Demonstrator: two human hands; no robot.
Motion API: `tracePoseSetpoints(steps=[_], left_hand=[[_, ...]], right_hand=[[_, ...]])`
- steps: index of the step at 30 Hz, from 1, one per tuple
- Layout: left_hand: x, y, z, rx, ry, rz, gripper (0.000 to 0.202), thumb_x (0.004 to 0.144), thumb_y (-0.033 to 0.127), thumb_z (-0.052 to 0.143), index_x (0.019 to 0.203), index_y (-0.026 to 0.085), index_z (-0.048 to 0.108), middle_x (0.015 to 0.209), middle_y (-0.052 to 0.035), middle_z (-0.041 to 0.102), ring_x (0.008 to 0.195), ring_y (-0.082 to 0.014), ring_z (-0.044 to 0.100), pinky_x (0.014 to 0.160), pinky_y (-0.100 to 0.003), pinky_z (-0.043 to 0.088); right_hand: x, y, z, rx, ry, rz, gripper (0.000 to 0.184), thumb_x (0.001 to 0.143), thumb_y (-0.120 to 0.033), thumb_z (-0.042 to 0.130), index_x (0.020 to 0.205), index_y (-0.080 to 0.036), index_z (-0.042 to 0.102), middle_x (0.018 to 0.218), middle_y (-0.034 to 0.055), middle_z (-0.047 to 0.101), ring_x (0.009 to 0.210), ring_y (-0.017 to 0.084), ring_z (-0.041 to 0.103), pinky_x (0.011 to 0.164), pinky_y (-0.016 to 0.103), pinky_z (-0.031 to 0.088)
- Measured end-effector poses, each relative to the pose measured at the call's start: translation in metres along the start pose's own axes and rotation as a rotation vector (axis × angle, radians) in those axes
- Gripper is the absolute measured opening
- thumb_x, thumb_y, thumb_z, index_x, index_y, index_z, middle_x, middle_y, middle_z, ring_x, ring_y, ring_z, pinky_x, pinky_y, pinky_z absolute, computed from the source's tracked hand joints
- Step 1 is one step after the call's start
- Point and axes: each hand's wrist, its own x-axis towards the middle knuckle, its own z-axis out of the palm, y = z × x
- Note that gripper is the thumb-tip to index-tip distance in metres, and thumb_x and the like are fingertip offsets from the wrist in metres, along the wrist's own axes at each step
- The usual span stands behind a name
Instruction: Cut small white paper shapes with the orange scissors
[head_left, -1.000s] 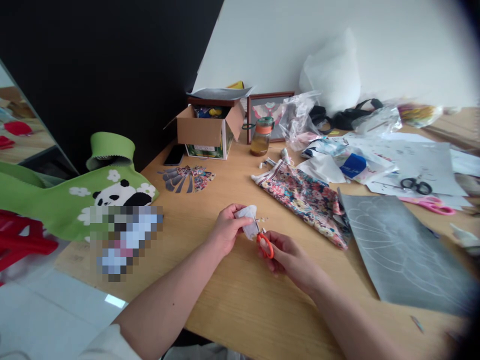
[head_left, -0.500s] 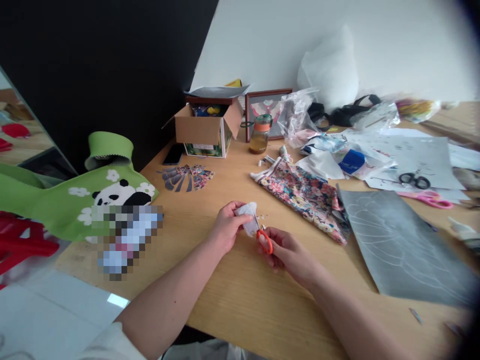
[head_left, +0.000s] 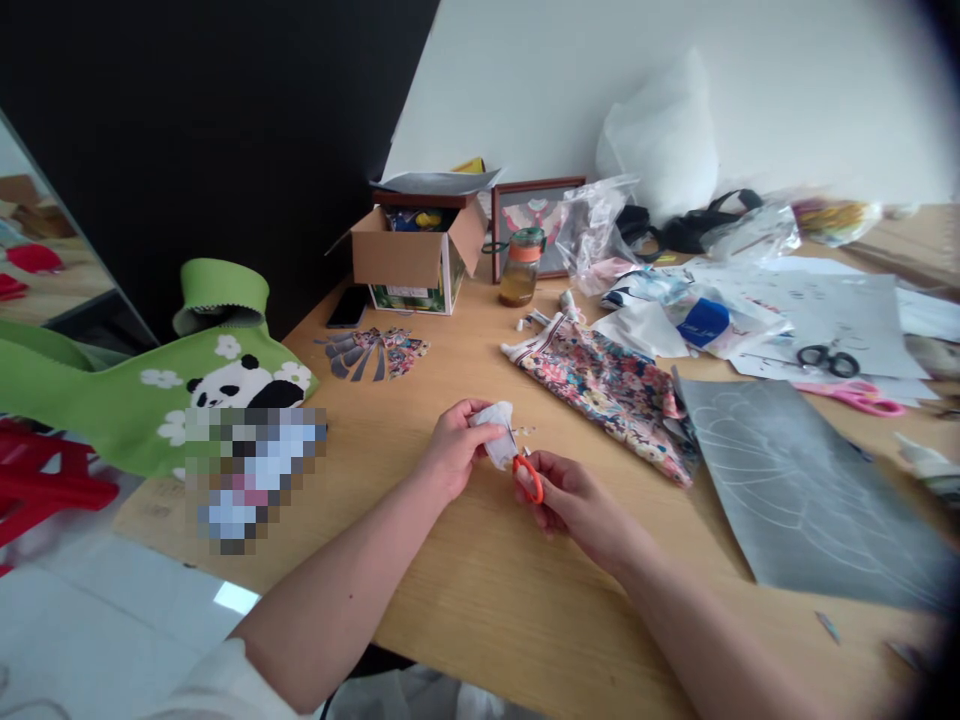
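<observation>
Over the tabletop (head_left: 487, 610), the left hand (head_left: 454, 452) pinches a pale scrap (head_left: 496, 420) in its grip; at the scrap's five o'clock, orange-handled scissors (head_left: 518, 463) meet its edge, the right hand's (head_left: 566, 500) grip around their handles; floral cloth (head_left: 600, 388) lies at that hand's one o'clock.

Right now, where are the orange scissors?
Mid-picture in the head view, the right hand holds the orange scissors at the white piece in the left hand.
</observation>
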Motion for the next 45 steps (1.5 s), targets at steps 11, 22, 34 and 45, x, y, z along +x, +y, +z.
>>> tracePoseSetpoints(steps=[11,22,34,45], left_hand=[[-0.0009,0.0009,0.0005,0.0,-0.005,0.0,0.046,0.047,0.016,0.08,0.087,0.015,0.058,0.072,0.0007,0.063,0.06,-0.0105,0.056,0.058,-0.025,0.043],[-0.0002,0.0006,-0.0007,0.001,-0.008,0.002,0.046,0.048,0.015,0.08,0.088,0.015,0.058,0.074,-0.0001,0.063,0.061,-0.0111,0.057,0.059,-0.026,0.044],[-0.0001,0.0004,-0.0005,0.0,-0.007,0.007,0.046,0.047,0.016,0.081,0.087,0.016,0.057,0.072,0.0003,0.063,0.06,-0.011,0.056,0.06,-0.026,0.044],[0.001,0.0007,-0.0013,-0.013,0.012,-0.004,0.048,0.046,0.014,0.08,0.088,0.015,0.056,0.071,0.0013,0.064,0.059,-0.0104,0.057,0.057,-0.025,0.044]], right_hand=[[-0.0008,-0.0003,0.0003,0.03,-0.018,0.0,0.056,0.068,-0.07,0.074,0.076,-0.019,0.054,0.07,-0.002,0.056,0.048,0.007,0.043,0.042,0.021,0.034],[-0.0013,0.0001,0.0007,-0.003,-0.009,0.001,0.055,0.07,-0.072,0.071,0.075,-0.02,0.052,0.065,-0.0034,0.054,0.045,0.007,0.041,0.041,0.022,0.032],[-0.0015,-0.001,0.0013,-0.001,-0.001,-0.009,0.054,0.07,-0.07,0.072,0.071,-0.02,0.05,0.059,-0.0061,0.046,0.044,0.007,0.038,0.042,0.022,0.031],[0.0007,0.003,-0.001,-0.024,-0.006,-0.04,0.054,0.071,-0.07,0.071,0.072,-0.02,0.051,0.056,-0.0073,0.044,0.044,0.007,0.038,0.041,0.022,0.03]])
